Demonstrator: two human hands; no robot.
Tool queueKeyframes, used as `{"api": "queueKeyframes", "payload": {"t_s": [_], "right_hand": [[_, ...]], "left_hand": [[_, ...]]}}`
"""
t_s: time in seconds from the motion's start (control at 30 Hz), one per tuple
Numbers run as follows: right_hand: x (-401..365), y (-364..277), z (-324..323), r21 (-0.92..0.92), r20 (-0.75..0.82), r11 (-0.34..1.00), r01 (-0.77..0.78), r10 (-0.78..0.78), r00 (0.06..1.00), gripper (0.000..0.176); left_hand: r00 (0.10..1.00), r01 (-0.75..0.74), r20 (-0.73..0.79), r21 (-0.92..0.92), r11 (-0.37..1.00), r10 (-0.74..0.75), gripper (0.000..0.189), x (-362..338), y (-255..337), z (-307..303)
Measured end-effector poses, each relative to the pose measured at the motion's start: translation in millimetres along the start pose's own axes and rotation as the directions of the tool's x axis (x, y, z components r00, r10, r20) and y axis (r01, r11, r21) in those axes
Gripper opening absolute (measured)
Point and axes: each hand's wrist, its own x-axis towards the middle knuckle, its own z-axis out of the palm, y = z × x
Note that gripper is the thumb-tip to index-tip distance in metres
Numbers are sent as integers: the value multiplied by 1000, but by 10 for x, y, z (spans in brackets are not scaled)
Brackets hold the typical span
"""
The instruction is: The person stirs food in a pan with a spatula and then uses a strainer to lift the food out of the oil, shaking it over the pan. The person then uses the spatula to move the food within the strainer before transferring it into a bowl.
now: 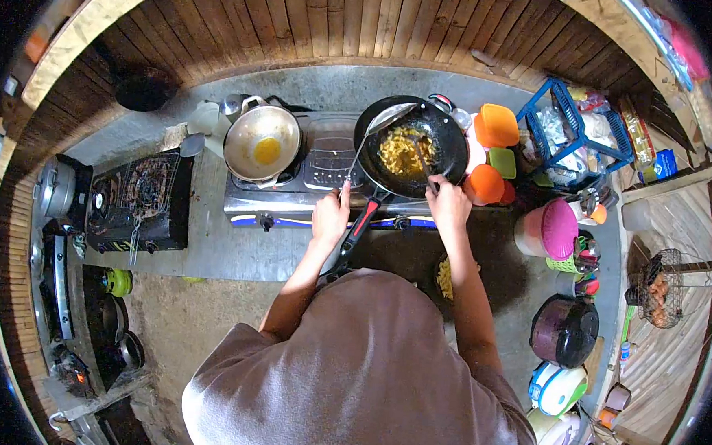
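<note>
A long-handled metal skimmer [389, 117] is in the grip of my left hand [331, 215], its broad head resting over the far side of a black wok [454, 147]. My right hand [449, 205] closes round the dark handle of a spatula [422, 155], whose tip reaches into the frying food. Small yellow-brown pieces of food [401, 150] sit in oil in the wok. The wok stands on the right side of a two-burner gas stove [247, 204], its black and red handle pointing toward me. On the left side is a light-coloured pan [236, 154] with yellow liquid.
Orange and green plastic containers [496, 125] crowd the wok's right side. Beyond them stands a blue basket [580, 126]. A bowl of yellow pieces [445, 278] is partly hidden by my right arm. Further left is a grill rack [151, 181] on another stove; a dark pot [563, 329] stands at right.
</note>
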Motion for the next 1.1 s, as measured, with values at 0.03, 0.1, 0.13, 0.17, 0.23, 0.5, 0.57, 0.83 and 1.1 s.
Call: {"api": "queueKeyframes", "payload": {"t_s": [0.03, 0.1, 0.13, 0.17, 0.23, 0.5, 0.57, 0.83, 1.1], "right_hand": [[-66, -10, -40, 2, 18, 1000, -2, 2, 1000, 21], [-223, -9, -87, 24, 45, 1000, 2, -4, 999, 20], [-312, -14, -138, 24, 50, 1000, 6, -7, 999, 20], [-400, -13, -204, 15, 36, 999, 44, -44, 998, 20], [-542, 49, -220, -15, 26, 995, 94, -94, 995, 19], [-1033, 92, -499, 58, 149, 995, -80, 70, 986, 23], [-1096, 58, -602, 133, 103, 990, -53, 39, 994, 23], [-1214, 54, -676, 162, 50, 985, -53, 45, 998, 23], [-1215, 3, -728, 173, 94, 978, -116, 101, 990, 23]], "left_hand": [[1000, -2, 1, -4, 1000, 2, 61, -3, 24, -18], [1000, 0, 2, 8, 1000, 0, 60, -5, 56, -57], [1000, 7, 2, 8, 1000, -7, 60, -15, 68, -79], [1000, 7, -2, -2, 1000, -7, 61, -22, 84, -96], [1000, 12, -1, -8, 1000, -12, 62, -18, 56, -78], [999, 30, 31, 31, 999, -31, 64, -92, 40, -64], [999, 12, 40, 32, 999, -14, 63, -115, 16, -42], [997, 13, 72, 36, 999, -16, 64, -192, 21, -17], [998, 0, 66, 52, 999, -4, 62, -164, -3, 15]]}}
